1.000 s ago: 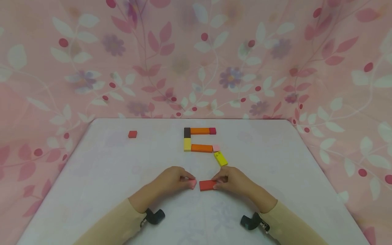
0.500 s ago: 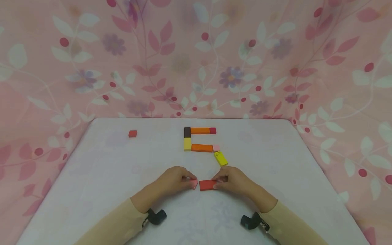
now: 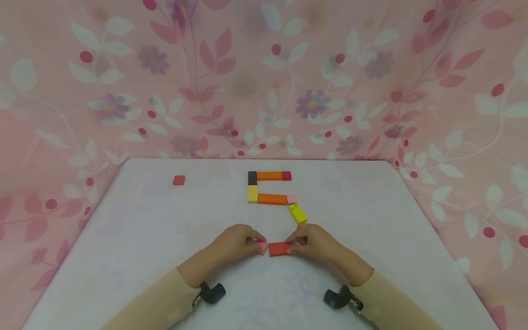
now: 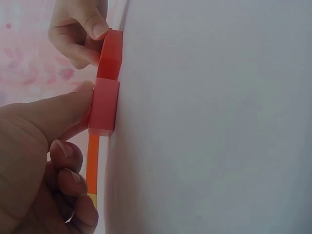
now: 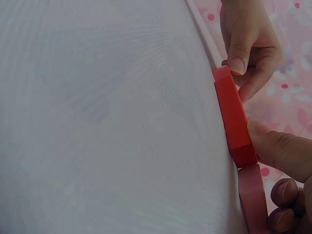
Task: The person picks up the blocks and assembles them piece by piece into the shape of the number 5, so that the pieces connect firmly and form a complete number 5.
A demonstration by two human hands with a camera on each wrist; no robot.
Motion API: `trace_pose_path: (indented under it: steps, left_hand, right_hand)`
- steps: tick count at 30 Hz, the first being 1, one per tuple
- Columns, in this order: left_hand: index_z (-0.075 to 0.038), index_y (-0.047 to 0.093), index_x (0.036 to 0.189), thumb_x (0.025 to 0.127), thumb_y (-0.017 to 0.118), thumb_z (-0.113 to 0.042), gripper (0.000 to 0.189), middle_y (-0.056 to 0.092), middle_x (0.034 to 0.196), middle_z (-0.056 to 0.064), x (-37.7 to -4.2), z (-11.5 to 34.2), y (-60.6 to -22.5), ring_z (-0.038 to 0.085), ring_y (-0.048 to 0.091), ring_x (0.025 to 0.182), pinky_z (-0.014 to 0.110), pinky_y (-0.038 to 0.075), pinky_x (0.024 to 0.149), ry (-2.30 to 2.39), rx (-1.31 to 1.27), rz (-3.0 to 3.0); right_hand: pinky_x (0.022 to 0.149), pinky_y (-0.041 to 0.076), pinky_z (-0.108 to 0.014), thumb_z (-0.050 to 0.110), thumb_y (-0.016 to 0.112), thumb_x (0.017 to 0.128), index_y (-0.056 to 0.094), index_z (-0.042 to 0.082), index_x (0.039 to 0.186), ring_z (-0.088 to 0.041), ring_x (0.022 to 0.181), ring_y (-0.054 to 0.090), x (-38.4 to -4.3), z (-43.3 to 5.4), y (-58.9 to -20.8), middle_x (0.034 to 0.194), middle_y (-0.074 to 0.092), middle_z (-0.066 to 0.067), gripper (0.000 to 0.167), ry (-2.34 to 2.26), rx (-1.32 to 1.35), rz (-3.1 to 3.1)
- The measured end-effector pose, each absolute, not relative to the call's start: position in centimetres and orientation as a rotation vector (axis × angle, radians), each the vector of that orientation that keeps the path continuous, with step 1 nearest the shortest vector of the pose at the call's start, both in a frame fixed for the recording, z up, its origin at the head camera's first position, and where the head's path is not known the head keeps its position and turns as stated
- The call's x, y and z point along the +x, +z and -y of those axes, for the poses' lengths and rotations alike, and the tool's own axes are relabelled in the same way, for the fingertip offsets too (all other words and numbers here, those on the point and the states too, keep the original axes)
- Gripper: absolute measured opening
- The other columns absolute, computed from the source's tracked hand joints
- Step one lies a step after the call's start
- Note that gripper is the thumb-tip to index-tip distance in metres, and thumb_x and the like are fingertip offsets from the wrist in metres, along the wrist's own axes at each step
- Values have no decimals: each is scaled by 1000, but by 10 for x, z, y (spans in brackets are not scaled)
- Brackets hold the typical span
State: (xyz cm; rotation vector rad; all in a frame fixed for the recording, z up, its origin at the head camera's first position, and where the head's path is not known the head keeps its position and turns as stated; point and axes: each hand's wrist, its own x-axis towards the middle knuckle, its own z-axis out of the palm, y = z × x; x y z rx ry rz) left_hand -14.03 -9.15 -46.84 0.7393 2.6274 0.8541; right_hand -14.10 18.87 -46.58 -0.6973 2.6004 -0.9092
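Note:
In the head view my left hand (image 3: 235, 245) pinches a small pink block (image 3: 262, 248) between thumb and fingers, low on the table. Facing it, my right hand (image 3: 319, 245) grips a flat red rectangular block (image 3: 278, 249) near its right end. The pink block's end is right at the red block's left end. In the right wrist view a dusky pink block (image 5: 252, 197) lines up with the other end of the red block, beside my curled fingers; the right hand mostly hides it in the head view.
Beyond the hands, a dark block (image 3: 252, 178), a pale yellow block (image 3: 252, 195), orange blocks (image 3: 272, 199) and small pink and crimson blocks form an angular outline. A bright yellow block (image 3: 297, 213) slants off its lower right. Far left lies a red block (image 3: 178, 180).
My left hand has slid slightly right with the pink block, narrowing the gap to the red block. The right hand and red block stay put.

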Motion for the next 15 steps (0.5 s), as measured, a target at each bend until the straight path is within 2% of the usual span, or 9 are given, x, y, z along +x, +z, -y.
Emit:
trace_pose_path:
  steps: [8, 15]
  left_hand:
    - [-25, 78, 114, 91, 75, -35, 25, 53, 69, -12, -138, 89, -465, 9, 49, 70, 26, 42, 63, 850, 729, -2640]
    - [-28, 74, 122, 91, 73, -41, 34, 53, 69, -11, -139, 93, -466, 9, 50, 69, 25, 41, 61, 841, 735, -2615]
  right_hand:
    - [61, 43, -24, 36, 82, 83, 80, 26, 105, -9, 71, 51, -141, -189, -465, 73, 54, 13, 23, -916, -710, -2604]
    - [61, 42, -24, 37, 82, 83, 80, 27, 104, -9, 72, 52, -141, -189, -465, 73, 54, 12, 23, -904, -700, -2606]
